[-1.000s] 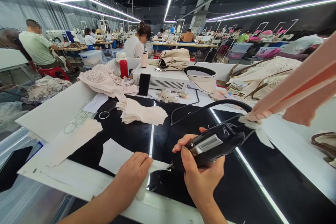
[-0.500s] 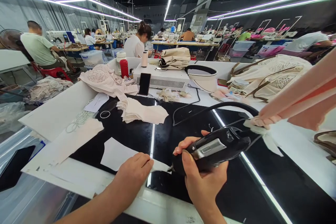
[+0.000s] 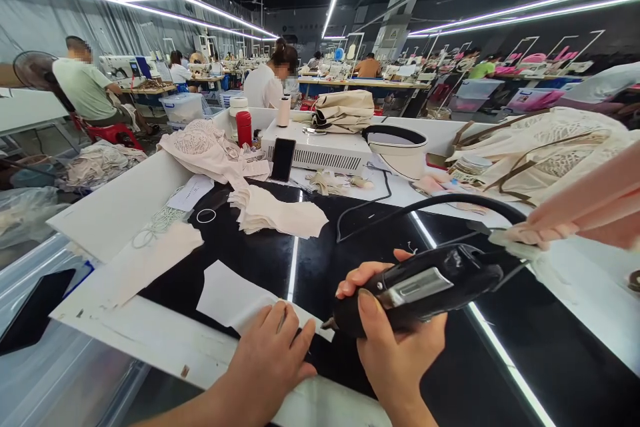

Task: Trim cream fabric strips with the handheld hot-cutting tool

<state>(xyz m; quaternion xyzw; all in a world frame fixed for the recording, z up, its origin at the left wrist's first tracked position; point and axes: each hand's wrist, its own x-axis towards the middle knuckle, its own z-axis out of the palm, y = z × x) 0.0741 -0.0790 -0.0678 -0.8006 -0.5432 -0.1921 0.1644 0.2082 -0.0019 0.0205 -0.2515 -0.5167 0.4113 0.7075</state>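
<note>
A pale, panel-shaped piece point(image 3: 227, 295) lies flat on the black glossy work surface point(image 3: 480, 373), its narrow end toward the right. My left hand point(image 3: 273, 350) rests on its near edge with the fingers spread, pressing down and not gripping. In my right hand point(image 3: 395, 340) is a black corded hand tool point(image 3: 415, 290) with a silver plate on its side. Its small pointed metal tip is at the narrow end of the piece; I cannot tell whether it touches. Pink cloth point(image 3: 575, 213) is tied near the tool's back end, beside the cord.
Beyond my hands lies a stack of pale cut panels point(image 3: 280, 210). A phone point(image 3: 283, 160) leans against a white vented box point(image 3: 325, 147). A bra point(image 3: 200, 147) lies at the back left, lace garments point(image 3: 555, 153) at the right. Co-workers sit at machines further off.
My left hand has slid right and nearer me, its fingers now spread apart. The narrow end of the piece shows more fully beside the tool tip. The view has shifted slightly.
</note>
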